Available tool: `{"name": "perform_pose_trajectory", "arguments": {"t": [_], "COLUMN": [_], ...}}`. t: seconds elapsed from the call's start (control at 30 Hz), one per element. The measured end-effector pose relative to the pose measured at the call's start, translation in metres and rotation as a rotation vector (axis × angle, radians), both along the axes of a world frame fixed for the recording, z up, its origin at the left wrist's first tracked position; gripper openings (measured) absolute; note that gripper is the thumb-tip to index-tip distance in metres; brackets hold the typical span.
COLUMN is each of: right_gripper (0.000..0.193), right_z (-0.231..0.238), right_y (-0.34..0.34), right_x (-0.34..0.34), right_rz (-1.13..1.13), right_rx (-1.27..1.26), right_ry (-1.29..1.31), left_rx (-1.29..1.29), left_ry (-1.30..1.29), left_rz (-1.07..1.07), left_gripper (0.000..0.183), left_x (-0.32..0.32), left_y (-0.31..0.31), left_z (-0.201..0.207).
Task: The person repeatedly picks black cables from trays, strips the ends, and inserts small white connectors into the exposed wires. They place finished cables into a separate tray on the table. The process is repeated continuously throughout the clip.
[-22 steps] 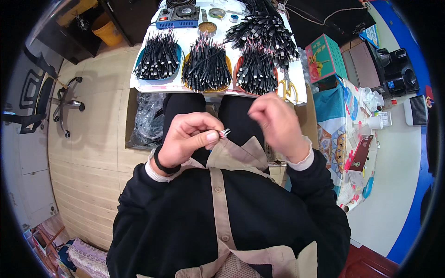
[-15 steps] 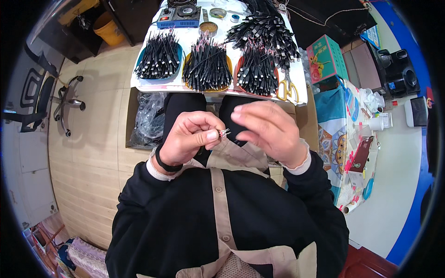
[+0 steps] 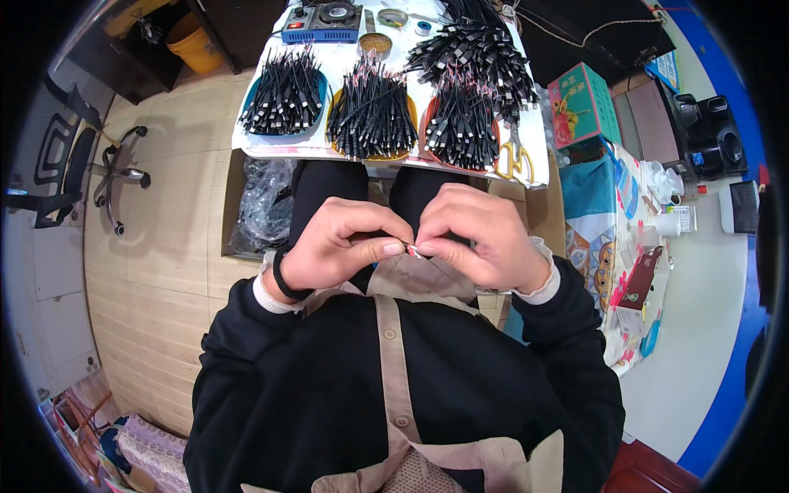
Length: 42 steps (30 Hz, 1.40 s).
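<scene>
Above my lap, my left hand (image 3: 349, 246) pinches a short cable end, from which thin red and pale wires (image 3: 412, 250) stick out. My right hand (image 3: 477, 242) meets it, thumb and fingertips closed on the tips of those wires. Most of the cable is hidden in my left palm. Beyond my knees on the white table, short black cables with plugs fill a blue tray (image 3: 251, 123), a yellow tray (image 3: 413, 111) and a red tray (image 3: 496, 131). Beside the red one lie yellow-handled scissors (image 3: 515, 160).
A blue heating device (image 3: 322, 25), a small round tin (image 3: 376, 45), a solder spool (image 3: 423, 28) and a larger heap of black cables (image 3: 481, 53) occupy the far table. Right of it are a green box (image 3: 585, 103) and a cluttered side table. An office chair (image 3: 119, 172) stands left.
My right hand, apart and spread before, has come in to the left and pinched the wire ends. My left hand has moved slightly, still gripping the cable.
</scene>
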State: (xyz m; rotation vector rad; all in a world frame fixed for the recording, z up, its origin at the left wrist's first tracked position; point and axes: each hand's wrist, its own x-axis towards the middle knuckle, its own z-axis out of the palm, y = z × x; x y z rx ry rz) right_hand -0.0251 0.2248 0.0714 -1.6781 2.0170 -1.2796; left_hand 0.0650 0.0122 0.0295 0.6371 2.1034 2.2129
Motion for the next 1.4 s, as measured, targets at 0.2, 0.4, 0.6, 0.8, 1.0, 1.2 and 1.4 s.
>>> {"name": "perform_pose_trajectory", "arguments": {"t": [0.2,0.4,0.6,0.8,1.0,1.2,1.4], "right_gripper": [0.016,0.02,0.024,0.015,0.015,0.02,0.019], "right_z": [0.0,0.008,-0.001,-0.008,-0.01,-0.015,-0.016], "right_y": [0.0,0.002,0.0,0.005,0.003,-0.012,-0.018], "right_x": [0.002,0.011,0.012,0.014,0.014,0.008,0.003], "right_rz": [0.024,-0.182,-0.121,-0.083,-0.175,-0.131,-0.084], "right_rx": [0.232,-0.002,-0.164,0.058,-0.087,-0.379,-0.454], "right_ry": [-1.1,0.058,0.554,-0.89,-0.721,0.026,0.09], "left_rx": [-0.227,-0.016,0.157,-0.072,0.753,1.027,1.148], "left_ry": [0.262,-0.01,-0.126,0.021,-0.432,-0.605,-0.67], "left_rz": [0.077,0.097,0.049,0.114,-0.136,-0.37,-0.502], "left_gripper": [0.006,0.008,0.009,0.01,0.014,0.017,0.018], "left_x": [0.001,0.009,0.009,0.009,0.009,0.009,0.006], "left_y": [0.001,0.0,0.007,0.007,0.017,0.022,0.023], "left_z": [0.007,0.001,-0.006,-0.01,-0.019,-0.025,-0.028]}}
